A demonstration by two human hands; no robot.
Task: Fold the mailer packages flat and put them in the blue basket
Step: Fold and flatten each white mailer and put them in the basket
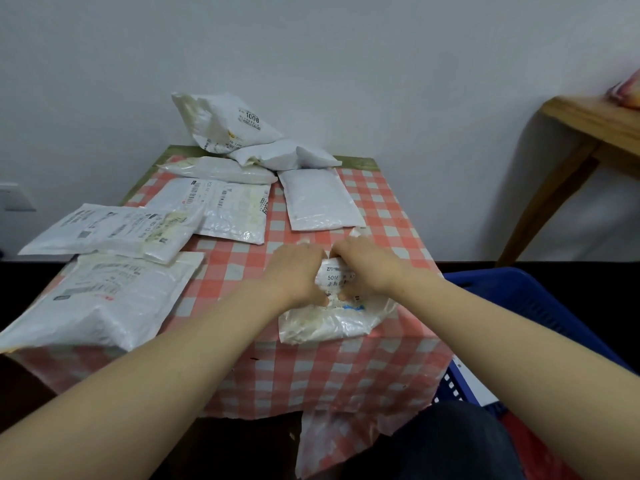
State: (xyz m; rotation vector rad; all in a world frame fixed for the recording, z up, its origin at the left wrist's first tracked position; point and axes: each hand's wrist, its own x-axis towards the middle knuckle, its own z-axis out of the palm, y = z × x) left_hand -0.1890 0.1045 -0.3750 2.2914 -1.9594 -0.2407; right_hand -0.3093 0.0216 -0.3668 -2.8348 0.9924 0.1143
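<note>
Background stuff around your little work table

You've got a red-and-white checkered tablecloth (377, 216) draped over the table, its front edge hanging down toward you and looking a bit ragged. Behind it there's a plain white wall (346, 64) with a wall plate (15, 197) low on the left. Off to the right sits a wooden side table (588, 129) with something pinkish (628, 91) on top, too cropped to identify.

A small table under a red-and-white checked cloth (239, 268) carries the crumpled white mailer (332, 317) gripped near its front edge, a flat mailer (320, 199) just beyond the grip, and more mailers (114, 226) spread and piled left and farther back.
</note>
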